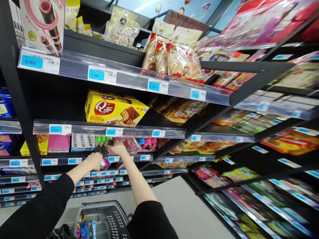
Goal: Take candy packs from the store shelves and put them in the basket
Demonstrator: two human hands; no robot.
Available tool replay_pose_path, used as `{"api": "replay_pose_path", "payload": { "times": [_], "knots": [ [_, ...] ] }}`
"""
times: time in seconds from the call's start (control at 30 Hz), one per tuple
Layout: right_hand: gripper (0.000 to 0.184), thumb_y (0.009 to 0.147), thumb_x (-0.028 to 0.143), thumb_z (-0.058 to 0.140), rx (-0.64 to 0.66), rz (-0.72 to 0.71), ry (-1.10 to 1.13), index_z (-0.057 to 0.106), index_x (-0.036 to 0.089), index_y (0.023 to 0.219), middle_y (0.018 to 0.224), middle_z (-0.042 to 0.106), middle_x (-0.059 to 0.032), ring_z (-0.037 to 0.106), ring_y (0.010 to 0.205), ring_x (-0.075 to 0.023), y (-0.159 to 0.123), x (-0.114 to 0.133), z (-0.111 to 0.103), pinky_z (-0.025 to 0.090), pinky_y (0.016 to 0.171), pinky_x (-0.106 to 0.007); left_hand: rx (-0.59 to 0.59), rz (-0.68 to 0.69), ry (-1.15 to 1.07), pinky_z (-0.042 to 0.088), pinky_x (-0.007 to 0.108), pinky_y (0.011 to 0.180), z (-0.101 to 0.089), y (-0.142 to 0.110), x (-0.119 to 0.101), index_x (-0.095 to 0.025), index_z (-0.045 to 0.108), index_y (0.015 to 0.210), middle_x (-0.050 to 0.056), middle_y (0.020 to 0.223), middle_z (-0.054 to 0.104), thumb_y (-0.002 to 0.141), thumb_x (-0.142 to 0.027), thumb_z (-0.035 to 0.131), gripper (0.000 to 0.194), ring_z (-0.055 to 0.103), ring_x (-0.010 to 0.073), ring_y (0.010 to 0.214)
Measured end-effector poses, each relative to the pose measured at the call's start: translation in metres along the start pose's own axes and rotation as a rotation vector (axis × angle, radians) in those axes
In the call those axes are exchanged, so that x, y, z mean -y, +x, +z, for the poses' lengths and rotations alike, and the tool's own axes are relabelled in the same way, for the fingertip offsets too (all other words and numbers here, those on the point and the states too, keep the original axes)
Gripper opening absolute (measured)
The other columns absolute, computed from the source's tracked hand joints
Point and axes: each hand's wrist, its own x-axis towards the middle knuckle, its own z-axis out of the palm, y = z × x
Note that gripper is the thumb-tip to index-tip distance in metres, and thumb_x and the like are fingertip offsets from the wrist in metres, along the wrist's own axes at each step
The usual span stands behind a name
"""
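Observation:
My left hand [95,161] is at the front edge of a lower shelf, its fingers closed around a rounded, shiny purple item [105,163] whose kind I cannot make out. Just right of it, my right hand [117,147] reaches into the same shelf. Its fingers are bent together at a small purple-pink thing, mostly hidden by the hand. Green rounded items [100,140] stand in a row behind the hands. To the right sit pink packages [133,145] and pink-and-blue toy-like items [147,144].
Left on that shelf are a white-and-blue box [82,142], a pink box [58,143] and a yellow box [32,146]. Above stands a yellow cake box [113,109]. A grey shopping basket [104,205] holding colourful items is below my arms. More stocked shelves [249,179] run along the right.

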Motion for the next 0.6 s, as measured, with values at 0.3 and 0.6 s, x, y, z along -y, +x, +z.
{"api": "replay_pose_path", "payload": {
  "times": [0.3,0.6],
  "knots": [
    [0.04,0.075,0.041,0.056,-0.083,0.024,0.033,0.06,0.014,0.104,0.091,0.069,-0.0134,0.064,0.089,-0.0267,-0.009,0.001,0.004,0.045,0.071,-0.03,0.056,-0.108,0.075,0.05,0.045,0.085,0.002,0.007,-0.016,-0.018,0.042,0.129,0.014,0.136,0.041,0.081,-0.028,0.061,0.052,0.054,0.0262,0.107],
    [0.046,0.073,0.038,0.058,-0.146,0.07,0.122,0.057,0.01,0.109,0.093,0.068,-0.0164,0.063,0.092,-0.0278,-0.016,0.009,0.013,0.043,0.076,-0.032,0.076,-0.126,0.087,0.05,0.046,0.086,0.007,0.007,-0.015,-0.022,0.03,0.137,0.015,0.145,0.028,0.079,-0.025,0.063,0.067,0.054,0.0272,0.108]
  ]
}}
